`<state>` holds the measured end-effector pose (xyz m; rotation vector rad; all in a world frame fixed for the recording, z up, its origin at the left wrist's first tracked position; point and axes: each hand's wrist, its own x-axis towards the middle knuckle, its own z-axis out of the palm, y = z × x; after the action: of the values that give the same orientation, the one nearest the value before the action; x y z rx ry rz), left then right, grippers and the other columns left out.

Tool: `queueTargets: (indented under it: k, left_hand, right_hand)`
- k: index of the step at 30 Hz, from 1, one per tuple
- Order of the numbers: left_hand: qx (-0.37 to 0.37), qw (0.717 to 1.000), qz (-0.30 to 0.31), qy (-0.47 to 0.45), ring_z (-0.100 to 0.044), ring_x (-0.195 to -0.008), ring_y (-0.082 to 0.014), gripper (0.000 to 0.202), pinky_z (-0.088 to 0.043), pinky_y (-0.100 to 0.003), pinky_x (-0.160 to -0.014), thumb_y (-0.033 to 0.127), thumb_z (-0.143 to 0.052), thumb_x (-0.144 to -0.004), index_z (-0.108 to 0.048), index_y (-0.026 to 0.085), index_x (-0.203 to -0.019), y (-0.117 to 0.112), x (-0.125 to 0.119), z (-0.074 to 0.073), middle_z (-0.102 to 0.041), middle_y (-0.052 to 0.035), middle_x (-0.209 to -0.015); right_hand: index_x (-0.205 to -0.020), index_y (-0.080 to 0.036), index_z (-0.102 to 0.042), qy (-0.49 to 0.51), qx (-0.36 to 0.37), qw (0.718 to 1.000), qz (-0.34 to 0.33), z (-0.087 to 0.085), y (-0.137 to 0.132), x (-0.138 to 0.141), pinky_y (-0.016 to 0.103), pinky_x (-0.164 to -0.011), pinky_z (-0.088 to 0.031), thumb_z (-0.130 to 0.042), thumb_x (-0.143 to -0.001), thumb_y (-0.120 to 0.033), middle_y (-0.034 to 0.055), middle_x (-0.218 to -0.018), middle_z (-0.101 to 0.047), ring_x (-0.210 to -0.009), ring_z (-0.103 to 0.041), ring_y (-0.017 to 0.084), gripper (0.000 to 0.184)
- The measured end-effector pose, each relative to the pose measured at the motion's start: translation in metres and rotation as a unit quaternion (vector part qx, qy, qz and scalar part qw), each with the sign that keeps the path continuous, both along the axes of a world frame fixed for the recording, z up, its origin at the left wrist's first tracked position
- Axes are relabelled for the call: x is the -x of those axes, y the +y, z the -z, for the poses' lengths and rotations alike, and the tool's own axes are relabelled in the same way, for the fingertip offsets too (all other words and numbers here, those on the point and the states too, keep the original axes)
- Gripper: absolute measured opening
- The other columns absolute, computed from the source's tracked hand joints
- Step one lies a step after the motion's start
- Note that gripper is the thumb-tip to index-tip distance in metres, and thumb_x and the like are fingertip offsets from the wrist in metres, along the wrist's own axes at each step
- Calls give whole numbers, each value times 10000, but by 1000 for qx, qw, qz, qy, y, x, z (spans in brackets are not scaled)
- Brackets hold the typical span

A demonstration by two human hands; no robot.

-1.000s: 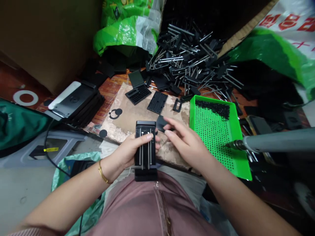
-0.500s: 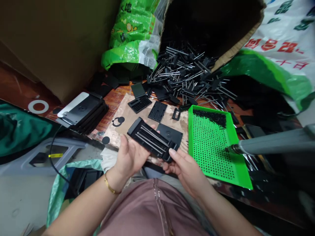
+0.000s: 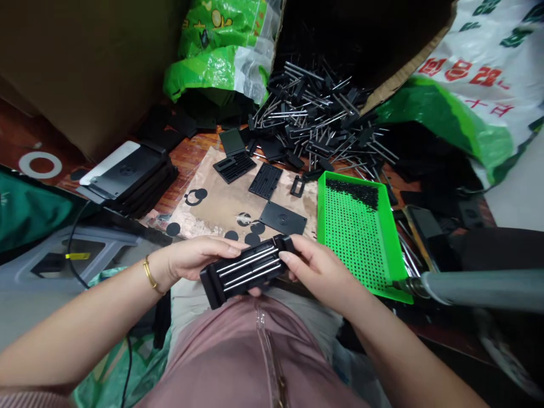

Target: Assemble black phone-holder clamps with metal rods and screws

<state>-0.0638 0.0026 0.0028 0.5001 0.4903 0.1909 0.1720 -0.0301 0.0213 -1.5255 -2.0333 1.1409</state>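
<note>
Both hands hold one black plastic bracket with metal rods (image 3: pixel 249 267), tilted in front of my body. My left hand (image 3: pixel 199 255) grips its left part, thumb on top and fingers mostly hidden beneath. My right hand (image 3: pixel 317 269) pinches the right end block, thumb at the rods' ends. Just beyond lie a black square plate (image 3: pixel 283 217), a ribbed black plate (image 3: pixel 266 180), a small black frame (image 3: pixel 297 185) and another ribbed plate (image 3: pixel 234 167) on a cardboard sheet (image 3: pixel 221 212). Several black discs (image 3: pixel 173 229) are scattered there.
A green perforated tray (image 3: pixel 393 243) holds small black screws (image 3: pixel 352 192), with a grey screwdriver-like tool (image 3: pixel 480 289) reaching over it. Behind is a heap of rod pieces (image 3: pixel 297 119). Stacked assemblies (image 3: pixel 127 173) stand left, near a cardboard box (image 3: pixel 85 68) and a green bag (image 3: pixel 221 56).
The bracket has come closer to my body and turned so its right end points up. My left hand has moved from under it to grip its side. The camera view has shifted slightly.
</note>
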Motion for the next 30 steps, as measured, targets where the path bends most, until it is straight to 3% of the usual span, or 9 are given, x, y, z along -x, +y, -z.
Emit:
queueTargets:
  k: [5, 8, 12, 18, 23, 30]
  left_hand:
    - [-19, 997, 63, 33, -695, -853, -249, 347, -521, -334, -761, 396, -557, -852, -675, 102, -994, 2, -17, 3, -711, -169, -961]
    - [-20, 996, 79, 21, -695, -858, -232, 324, -516, -330, -777, 366, -638, -810, -641, 144, -1046, 4, -21, 6, -717, -138, -956]
    - [-1, 995, 103, -18, -687, -890, -239, 400, -515, -348, -790, 369, -716, -744, -610, 182, -1081, 5, -22, 7, -713, -108, -980]
    - [-9, 996, 75, 41, -695, -784, -221, 421, -521, -313, -728, 506, -640, -775, -662, 110, -918, 4, -33, 9, -717, -141, -910]
    - [-64, 989, 44, 127, -683, -683, -179, 405, -516, -270, -638, 473, -733, -692, -660, 124, -883, 0, -41, 10, -721, -113, -880]
    - [-96, 981, 28, 168, -678, -660, -168, 382, -489, -224, -548, 482, -662, -761, -676, 117, -871, -5, -43, 9, -719, -109, -825]
  right_hand:
    - [-870, -196, -586, -49, -87, 995, -22, 6, -2, 1, 273, -607, -432, -446, -886, -277, 31, -782, -655, -714, -598, 172, 163]
    - [-1031, -197, -606, -41, -87, 995, -18, 8, -3, -2, 318, -713, -470, -444, -893, -263, 57, -935, -690, -847, -631, 207, 223]
    - [-1069, -193, -611, -21, -95, 995, -15, 7, -1, -4, 337, -791, -476, -450, -900, -243, 57, -985, -683, -914, -622, 207, 239]
    - [-998, -177, -638, -19, -144, 989, -18, 12, 2, -2, 333, -778, -475, -466, -913, -241, 61, -893, -644, -868, -595, 197, 202]
    - [-1013, -185, -643, -36, -181, 983, -19, 19, 1, -1, 317, -753, -478, -463, -915, -237, 63, -883, -644, -842, -600, 193, 212]
    - [-990, -174, -651, -66, -183, 980, -41, 22, 3, -3, 305, -740, -474, -446, -925, -240, 60, -847, -640, -813, -596, 189, 225]
